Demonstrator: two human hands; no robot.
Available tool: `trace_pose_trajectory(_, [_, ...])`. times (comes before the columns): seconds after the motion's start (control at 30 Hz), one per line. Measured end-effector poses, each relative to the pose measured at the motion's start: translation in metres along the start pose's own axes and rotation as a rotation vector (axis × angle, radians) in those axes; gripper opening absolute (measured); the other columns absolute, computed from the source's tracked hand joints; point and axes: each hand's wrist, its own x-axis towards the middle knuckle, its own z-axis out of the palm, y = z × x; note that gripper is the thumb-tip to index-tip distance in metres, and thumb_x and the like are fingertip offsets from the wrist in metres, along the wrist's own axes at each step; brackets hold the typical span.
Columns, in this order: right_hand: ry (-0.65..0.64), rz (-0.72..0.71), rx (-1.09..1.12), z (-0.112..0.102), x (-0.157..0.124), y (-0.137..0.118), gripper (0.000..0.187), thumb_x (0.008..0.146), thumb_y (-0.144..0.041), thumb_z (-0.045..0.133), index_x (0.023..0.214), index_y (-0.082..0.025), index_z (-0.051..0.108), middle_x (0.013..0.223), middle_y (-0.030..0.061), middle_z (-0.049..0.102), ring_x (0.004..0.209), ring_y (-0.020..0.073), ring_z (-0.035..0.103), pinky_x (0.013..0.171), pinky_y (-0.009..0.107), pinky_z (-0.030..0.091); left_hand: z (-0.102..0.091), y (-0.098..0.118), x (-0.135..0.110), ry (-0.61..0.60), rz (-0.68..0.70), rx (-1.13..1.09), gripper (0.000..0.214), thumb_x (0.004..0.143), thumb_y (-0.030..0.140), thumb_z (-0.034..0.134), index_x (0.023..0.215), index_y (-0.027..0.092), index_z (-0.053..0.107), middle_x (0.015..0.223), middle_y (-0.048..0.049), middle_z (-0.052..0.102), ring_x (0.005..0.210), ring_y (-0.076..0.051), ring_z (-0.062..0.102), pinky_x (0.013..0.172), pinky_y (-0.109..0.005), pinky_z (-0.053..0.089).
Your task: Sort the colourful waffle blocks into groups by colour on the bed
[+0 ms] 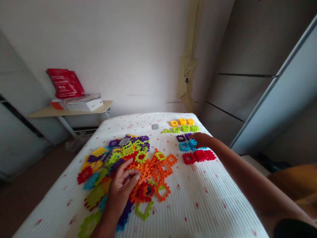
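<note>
A heap of toothed interlocking plastic tiles [128, 150] in many colours spreads over the left half of the padded bed top. Above its near side is my left hand [121, 185], fingers loosely bent and apart, with nothing seen in it. Orange tiles [148, 172] lie just beyond its thumb. My right hand [201, 139] reaches to the far right, its fingertips closed at a purple interlocking tile [188, 136]. Another purple tile [180, 138] lies to its left. Just nearer are blue tiles [184, 146], partly covered by the hand, and red tiles [201, 155].
Behind the purple tiles are rows of green tiles [185, 128] and yellow tiles [182, 121]. One grey tile [155, 126] lies apart near the far edge. A side table [47, 112] holds a red bag [65, 83] and white box [85, 104]. Grey cabinets [240, 92] flank the right.
</note>
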Motion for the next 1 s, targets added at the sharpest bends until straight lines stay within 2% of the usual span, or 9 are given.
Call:
trace_pose_trajectory(0.13, [0.173, -0.114, 0.066, 0.015, 0.002, 0.017, 0.053, 0.058, -0.011, 0.07, 0.111, -0.02, 0.064, 0.105, 0.01, 0.068, 0.095, 0.0279, 0.064, 0.075, 0.034, 0.05, -0.026, -0.001, 0.012, 0.152, 0.125, 0.056, 0.051, 0.07, 0.038, 0.064, 0.115, 0.016, 0.055, 0.084, -0.0045, 0.068, 0.076, -0.016, 0.063, 0.072, -0.028, 0.05])
trace_pose_trajectory(0.2, [0.283, -0.162, 0.089, 0.02, 0.005, 0.027, 0.061, 0.055, -0.01, 0.071, 0.114, -0.021, 0.062, 0.109, 0.0121, 0.066, 0.095, 0.0294, 0.064, 0.072, 0.036, 0.051, -0.055, -0.005, 0.023, 0.335, 0.213, 0.159, 0.041, 0.072, 0.038, 0.061, 0.106, 0.016, 0.06, 0.086, -0.0053, 0.068, 0.079, -0.017, 0.063, 0.075, -0.028, 0.049])
trace_pose_trajectory(0.3, [0.489, -0.232, 0.099, 0.02, 0.003, 0.022, 0.053, 0.066, -0.02, 0.068, 0.119, -0.016, 0.06, 0.111, 0.0184, 0.064, 0.095, 0.0294, 0.064, 0.07, 0.036, 0.052, -0.107, -0.012, 0.035, 0.596, 0.222, 0.4, 0.033, 0.071, 0.04, 0.058, 0.092, 0.017, 0.067, 0.087, -0.005, 0.069, 0.078, -0.017, 0.062, 0.075, -0.028, 0.048])
trace_pose_trajectory(0.37, [0.59, -0.301, 0.101, 0.017, -0.005, 0.001, 0.048, 0.075, -0.025, 0.062, 0.122, -0.016, 0.058, 0.111, 0.0195, 0.063, 0.093, 0.0273, 0.064, 0.07, 0.035, 0.052, -0.135, -0.017, 0.039, 0.579, 0.107, 0.534, 0.033, 0.07, 0.042, 0.055, 0.086, 0.017, 0.068, 0.086, -0.0048, 0.07, 0.077, -0.018, 0.063, 0.073, -0.028, 0.048])
trace_pose_trajectory(0.43, [0.647, -0.357, 0.097, 0.013, -0.015, -0.032, 0.045, 0.08, -0.027, 0.057, 0.124, -0.019, 0.055, 0.114, 0.0176, 0.063, 0.09, 0.0256, 0.065, 0.071, 0.034, 0.053, -0.15, -0.023, 0.039, 0.498, 0.005, 0.614, 0.031, 0.067, 0.042, 0.055, 0.081, 0.017, 0.068, 0.082, -0.0046, 0.071, 0.077, -0.019, 0.064, 0.071, -0.027, 0.048])
trace_pose_trajectory(0.57, [0.708, -0.43, 0.113, 0.016, -0.03, -0.104, 0.031, 0.088, -0.028, 0.048, 0.117, -0.018, 0.056, 0.112, 0.0126, 0.064, 0.093, 0.0235, 0.065, 0.076, 0.036, 0.055, -0.151, -0.031, 0.036, 0.361, -0.082, 0.689, 0.026, 0.062, 0.04, 0.062, 0.076, 0.02, 0.07, 0.075, -0.0031, 0.071, 0.074, -0.02, 0.065, 0.066, -0.026, 0.047])
trace_pose_trajectory(0.7, [0.704, -0.549, 0.168, 0.03, -0.034, -0.153, 0.026, 0.094, -0.022, 0.038, 0.105, -0.017, 0.061, 0.102, 0.0102, 0.067, 0.086, 0.0175, 0.066, 0.072, 0.029, 0.055, -0.145, -0.036, 0.036, 0.271, -0.131, 0.799, 0.031, 0.061, 0.038, 0.064, 0.086, 0.02, 0.069, 0.088, -0.0042, 0.072, 0.082, -0.021, 0.066, 0.069, -0.025, 0.047])
trace_pose_trajectory(0.87, [0.751, -0.681, 0.149, 0.05, -0.028, -0.169, 0.032, 0.096, -0.021, 0.034, 0.093, -0.013, 0.064, 0.092, 0.0115, 0.069, 0.074, 0.017, 0.066, 0.064, 0.028, 0.055, -0.146, -0.043, 0.036, 0.296, -0.147, 0.698, 0.033, 0.059, 0.037, 0.067, 0.088, 0.021, 0.068, 0.084, -0.0027, 0.072, 0.079, -0.02, 0.066, 0.072, -0.027, 0.049])
trace_pose_trajectory(1.0, [0.826, -0.655, 0.166, 0.059, -0.024, -0.166, 0.029, 0.095, -0.02, 0.036, 0.096, -0.014, 0.065, 0.093, 0.0121, 0.069, 0.076, 0.017, 0.066, 0.063, 0.027, 0.055, -0.141, -0.042, 0.033, 0.34, -0.083, 0.532, 0.046, 0.057, 0.034, 0.068, 0.1, 0.017, 0.063, 0.085, -0.0047, 0.069, 0.077, -0.02, 0.065, 0.071, -0.029, 0.05])
